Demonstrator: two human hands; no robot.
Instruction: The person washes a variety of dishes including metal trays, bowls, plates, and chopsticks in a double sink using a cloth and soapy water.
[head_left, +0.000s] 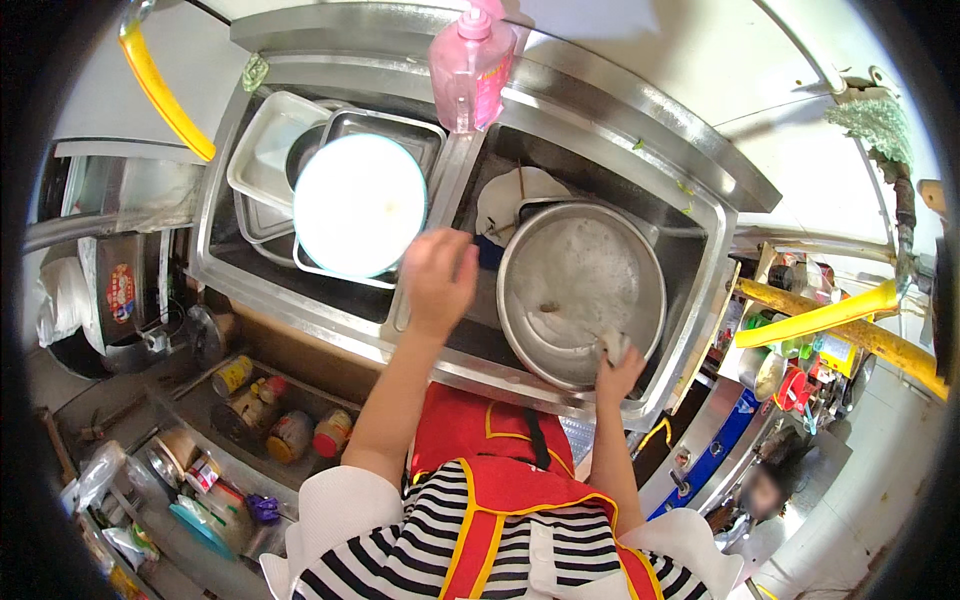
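My right hand (619, 371) is at the near rim of a round stainless steel basin (511, 322), gripping a pale wet rag (615, 348). Cloudy, foamy water fills the basin, and a small brown bit floats in it. Blurred and with fingers curled, my left hand (442, 274) is over the sink divider beside a round white dish (360, 202) with a pale blue rim. Whether its fingers hold anything is hidden. Behind the basin, in the right bowl of the steel sink (720, 247), lies a white piece (499, 199) with a brown stick across it.
A pink pump bottle (472, 82) stands at the back of the divider. The left bowl holds a white tray (259, 161) and metal trays (427, 139) under the dish. Yellow-sleeved spouts (161, 90) reach in from both sides. Jars (289, 436) stand below left.
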